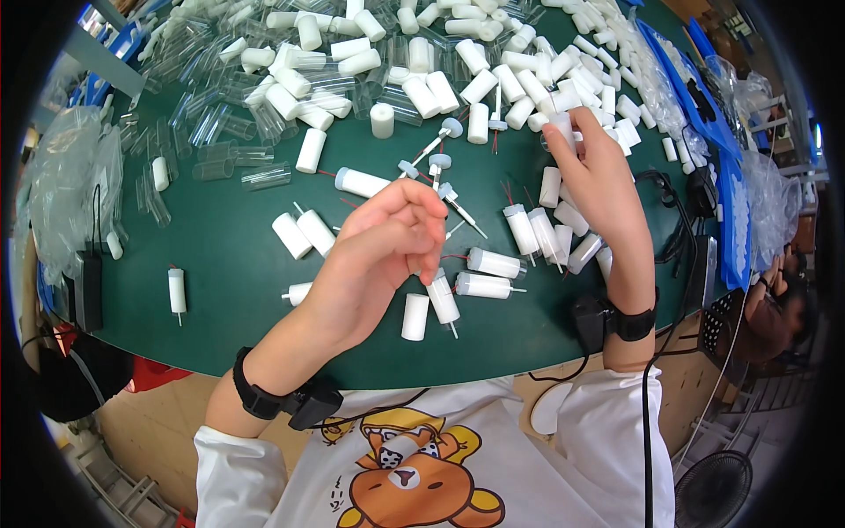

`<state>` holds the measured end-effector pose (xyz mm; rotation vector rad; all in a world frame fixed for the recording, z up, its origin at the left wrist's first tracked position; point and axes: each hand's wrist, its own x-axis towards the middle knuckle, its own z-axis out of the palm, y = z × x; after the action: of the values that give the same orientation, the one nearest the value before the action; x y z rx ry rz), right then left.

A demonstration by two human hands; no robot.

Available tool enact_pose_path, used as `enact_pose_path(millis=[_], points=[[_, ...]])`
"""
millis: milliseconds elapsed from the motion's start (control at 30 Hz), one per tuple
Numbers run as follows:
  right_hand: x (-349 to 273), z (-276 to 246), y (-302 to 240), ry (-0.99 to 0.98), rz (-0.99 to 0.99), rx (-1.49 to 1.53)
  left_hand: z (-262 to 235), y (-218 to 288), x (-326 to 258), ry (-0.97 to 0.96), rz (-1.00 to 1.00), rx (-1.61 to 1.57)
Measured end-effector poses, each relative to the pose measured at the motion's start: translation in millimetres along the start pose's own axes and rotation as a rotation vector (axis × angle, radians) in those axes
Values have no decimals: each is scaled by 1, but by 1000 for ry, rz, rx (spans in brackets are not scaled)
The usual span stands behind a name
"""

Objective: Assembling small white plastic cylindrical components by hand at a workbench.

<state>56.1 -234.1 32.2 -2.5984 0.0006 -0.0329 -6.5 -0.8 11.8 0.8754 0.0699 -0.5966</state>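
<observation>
Near the right far side of the dark-green, smooth worktop [233,308], the right hand's [607,172] grip pinches a matte white, plastic-looking cylinder [562,126] beside the similar heaped white cylinders [528,84]. Light, even side pressure should steady it without knocking neighbours. Its wrist reaches forward, thumb opposing fingers; the left hand [374,246] hovers half-curled, its contents, if any, hidden.

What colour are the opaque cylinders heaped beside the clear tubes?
The cylinders are white, best seen in the head view.

Bright light covers the table [238,304] (edges bend toward black corners).
</observation>
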Motion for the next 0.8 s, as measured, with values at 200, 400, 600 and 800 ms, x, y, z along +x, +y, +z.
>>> enact_pose_path(millis=[200, 400, 600, 800], points=[[-18, -4, -26, -64, -193, 490, -5, -7, 6, -60, 52, -73], [-31, 7, -35, -442, -562, 899, -1, -7, 9, -41, 37, -135], [-35, 13, -36, -403, -531, 910, 3, -5, 7, -5, 148, -8], [-34, 13, -38, -364, -523, 908, -1, -7, 9, -4, 168, -65]])
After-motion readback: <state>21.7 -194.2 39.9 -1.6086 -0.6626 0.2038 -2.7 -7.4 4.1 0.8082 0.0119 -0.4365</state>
